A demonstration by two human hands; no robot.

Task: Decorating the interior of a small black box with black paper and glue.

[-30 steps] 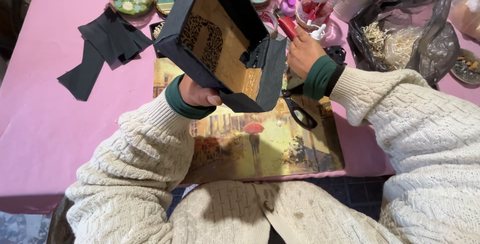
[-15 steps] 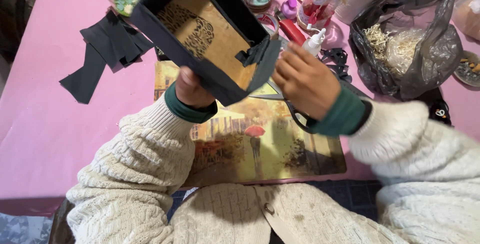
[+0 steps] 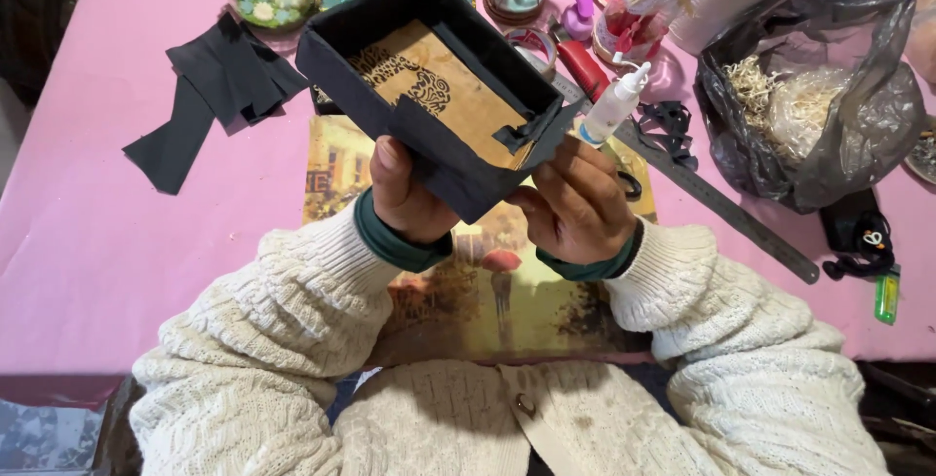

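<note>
Now the right hand point(image 3: 575, 208) has joined the left hand point(image 3: 405, 198) on the black box point(image 3: 439, 91); each grip clasps its near wall above the pink surface point(image 3: 88, 232).

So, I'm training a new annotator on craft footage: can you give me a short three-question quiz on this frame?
1. True or false: both hands hold the black box above the table.
2. What lies on the pink tablecloth to the left of the box? A) black fabric scraps B) a hammer C) a white plate
3. Fill in: the small white glue bottle sits just beyond the ___ hand.

Key
1. True: the left hand has its grip on the box's near wall and the right hand is at its near corner.
2. A: the black fabric scraps.
3. right
</note>
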